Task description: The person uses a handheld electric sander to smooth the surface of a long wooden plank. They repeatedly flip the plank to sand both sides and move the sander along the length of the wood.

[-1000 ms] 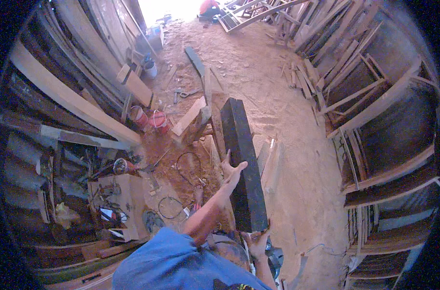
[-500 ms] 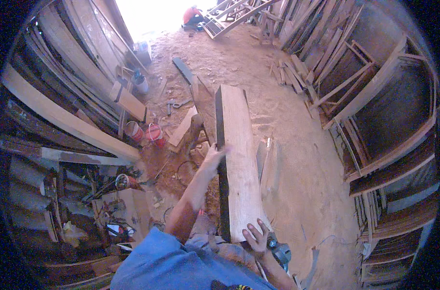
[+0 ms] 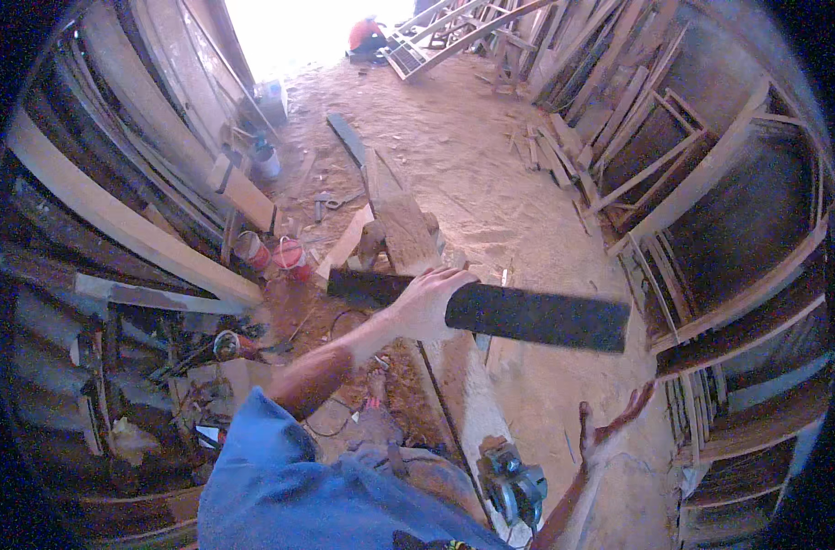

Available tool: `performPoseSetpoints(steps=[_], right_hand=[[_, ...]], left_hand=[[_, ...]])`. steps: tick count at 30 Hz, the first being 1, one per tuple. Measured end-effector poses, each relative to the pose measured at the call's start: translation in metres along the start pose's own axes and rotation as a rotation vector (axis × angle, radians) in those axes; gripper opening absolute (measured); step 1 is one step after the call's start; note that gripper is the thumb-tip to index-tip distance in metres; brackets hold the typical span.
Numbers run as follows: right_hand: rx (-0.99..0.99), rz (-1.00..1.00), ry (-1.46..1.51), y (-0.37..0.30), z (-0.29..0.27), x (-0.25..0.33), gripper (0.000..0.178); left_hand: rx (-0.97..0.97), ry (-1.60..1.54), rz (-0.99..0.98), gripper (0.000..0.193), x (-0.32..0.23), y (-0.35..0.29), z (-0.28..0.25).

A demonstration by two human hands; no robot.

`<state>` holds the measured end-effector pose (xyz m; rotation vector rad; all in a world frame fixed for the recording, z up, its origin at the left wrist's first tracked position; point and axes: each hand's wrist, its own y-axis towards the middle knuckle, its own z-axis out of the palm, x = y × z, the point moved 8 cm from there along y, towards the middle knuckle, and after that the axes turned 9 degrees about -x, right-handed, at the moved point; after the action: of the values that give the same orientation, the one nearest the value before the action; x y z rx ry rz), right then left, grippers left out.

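Observation:
A thick wooden board (image 3: 546,316) lies crosswise in front of me, its dark, nearly black edge face turned up. My left hand (image 3: 426,302) grips it near the middle, fingers wrapped over that dark face. To the right, apart from the board, my right hand (image 3: 612,423) is open with fingers spread and holds nothing. A teal handheld power tool (image 3: 513,486) sits on a long plank (image 3: 480,403) near my body, left of my right forearm. Part of that plank is hidden under the board.
Another plank (image 3: 394,202) runs away beyond the board. Red buckets (image 3: 292,258) and a clamp-like metal tool (image 3: 326,203) are on the left. Timber leans on both walls; frames (image 3: 674,156) stand at right. My bare foot (image 3: 377,387) shows. A person in orange (image 3: 367,35) is far off.
The board has turned from pointing away from me to lying crosswise, pale face out of sight and dark edge up. My right hand has let go of its near end and moved right.

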<state>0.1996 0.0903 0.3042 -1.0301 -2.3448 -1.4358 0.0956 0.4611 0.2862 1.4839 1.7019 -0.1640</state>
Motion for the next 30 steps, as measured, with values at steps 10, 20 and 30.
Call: performPoseSetpoints(steps=[10,20,30], right_hand=[[0.343,0.623,0.772,-0.109,0.078,0.027,0.088],[0.155,0.071,0.339,-0.051,0.114,0.107,0.099],[0.235,0.079,0.485,0.028,0.158,0.187,0.099]], left_hand=[[0.303,0.342,0.341,0.073,0.024,0.005,-0.002],[-0.74,-0.211,-0.402,0.057,0.045,-0.105,0.01],[-0.802,-1.383,-0.652,0.062,0.065,-0.11,0.077]])
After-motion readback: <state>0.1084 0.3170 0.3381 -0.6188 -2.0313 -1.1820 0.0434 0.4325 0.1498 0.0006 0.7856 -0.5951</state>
